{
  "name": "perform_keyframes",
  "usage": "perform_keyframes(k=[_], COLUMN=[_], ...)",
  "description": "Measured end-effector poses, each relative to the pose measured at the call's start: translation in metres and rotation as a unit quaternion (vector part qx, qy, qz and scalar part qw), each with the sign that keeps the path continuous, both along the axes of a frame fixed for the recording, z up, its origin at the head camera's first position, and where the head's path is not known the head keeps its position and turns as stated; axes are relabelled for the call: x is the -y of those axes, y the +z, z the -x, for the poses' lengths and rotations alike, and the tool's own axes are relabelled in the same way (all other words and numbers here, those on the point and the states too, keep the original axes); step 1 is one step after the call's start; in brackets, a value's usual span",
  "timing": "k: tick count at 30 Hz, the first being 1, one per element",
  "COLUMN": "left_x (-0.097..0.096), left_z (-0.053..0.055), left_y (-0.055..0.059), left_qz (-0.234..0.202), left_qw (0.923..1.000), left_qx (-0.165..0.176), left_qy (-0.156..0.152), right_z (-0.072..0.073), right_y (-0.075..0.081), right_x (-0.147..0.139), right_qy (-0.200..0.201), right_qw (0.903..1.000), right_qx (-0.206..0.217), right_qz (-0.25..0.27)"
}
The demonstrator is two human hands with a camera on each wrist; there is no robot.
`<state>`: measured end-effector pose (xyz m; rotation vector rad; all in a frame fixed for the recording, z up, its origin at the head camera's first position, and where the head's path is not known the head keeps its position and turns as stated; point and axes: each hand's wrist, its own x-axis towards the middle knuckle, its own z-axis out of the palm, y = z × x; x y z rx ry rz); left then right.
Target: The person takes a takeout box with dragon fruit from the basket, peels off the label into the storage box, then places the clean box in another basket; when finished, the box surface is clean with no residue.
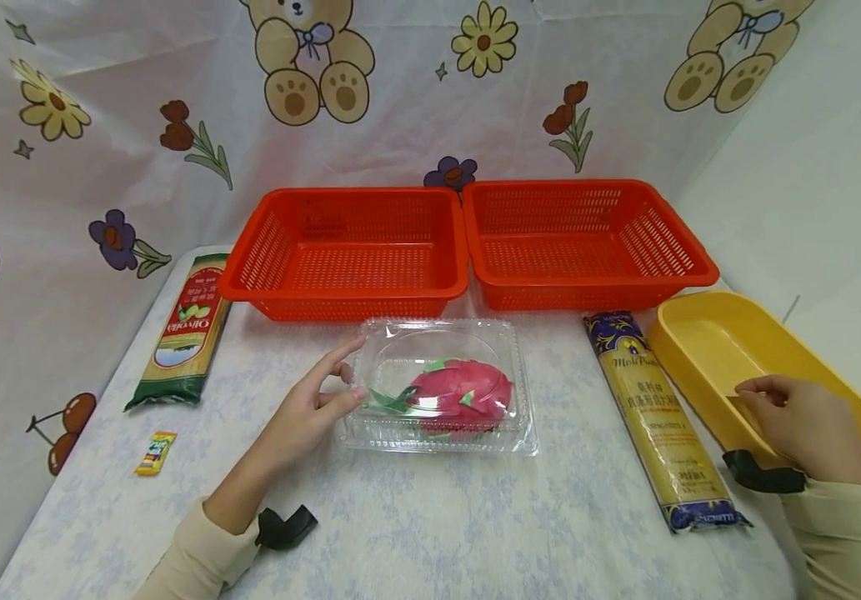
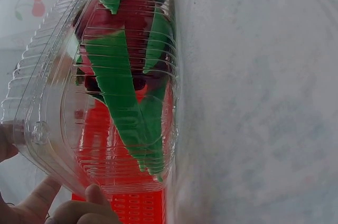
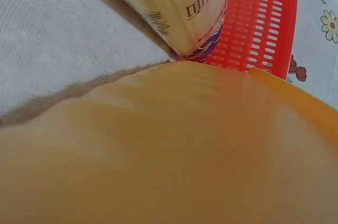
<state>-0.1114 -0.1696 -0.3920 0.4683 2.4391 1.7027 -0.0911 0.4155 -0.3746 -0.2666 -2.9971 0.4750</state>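
Observation:
A clear plastic clamshell box [image 1: 392, 425] sits mid-table with a pink dragon fruit [image 1: 468, 392] with green leaf tips inside. At the box's left side is my left hand [image 1: 310, 408], index finger and thumb spread and touching its edge. In the left wrist view, fingertips [image 2: 45, 192] lie right at the clear rim, and green leaves show through the wall. My right hand [image 1: 805, 421] pinches the near-left rim of a yellow plastic basin [image 1: 723, 333] at the right. That basin fills most of the right wrist view, where the hand itself is hidden.
Two red plastic baskets [image 1: 343, 296] [image 1: 595, 296] stand side by side behind the box. A spaghetti pack [image 1: 663, 425] lies along the basin's left side. Another pasta pack [image 1: 186, 333] and a small yellow packet [image 1: 156, 452] lie at the left. A patterned cloth hangs behind.

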Motion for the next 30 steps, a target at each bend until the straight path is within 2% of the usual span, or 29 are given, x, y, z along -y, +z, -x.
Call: perform_keyframes(k=[6, 9, 12, 16, 19, 21, 23, 27, 30], left_x=[-0.001, -0.002, -0.002, -0.001, -0.001, -0.001, 0.000, 0.000, 0.001], left_z=[0.000, 0.000, 0.001, 0.001, 0.000, 0.000, 0.001, 0.001, 0.001], left_y=[-0.002, -0.002, -0.002, -0.001, 0.001, 0.001, 0.001, 0.001, 0.001], left_qz=[-0.003, -0.002, -0.002, 0.002, 0.008, 0.009, 0.007, 0.003, 0.003], left_qw=[1.0000, 1.0000, 1.0000, 1.0000, 1.0000, 1.0000, 1.0000, 1.0000, 0.9999], left_qx=[0.002, 0.003, 0.002, 0.001, 0.000, -0.002, -0.006, -0.008, -0.011], left_qy=[-0.004, -0.004, -0.003, -0.001, 0.002, 0.002, 0.002, -0.001, -0.003], right_z=[-0.003, -0.006, -0.009, -0.010, -0.007, -0.002, 0.009, 0.040, 0.064], right_y=[0.002, 0.007, 0.022, 0.054, 0.079, 0.093, 0.104, 0.112, 0.112], right_x=[-0.002, 0.000, 0.011, 0.040, 0.068, 0.086, 0.103, 0.123, 0.123], right_qy=[-0.025, -0.029, -0.035, -0.048, -0.049, -0.046, -0.027, 0.019, 0.026], right_qw=[0.9996, 0.9996, 0.9985, 0.9922, 0.9776, 0.9613, 0.9435, 0.9224, 0.9139], right_qx=[0.016, 0.000, -0.037, -0.099, -0.152, -0.182, -0.204, -0.206, -0.201], right_qz=[0.000, 0.006, 0.019, 0.060, 0.137, 0.202, 0.260, 0.326, 0.352])
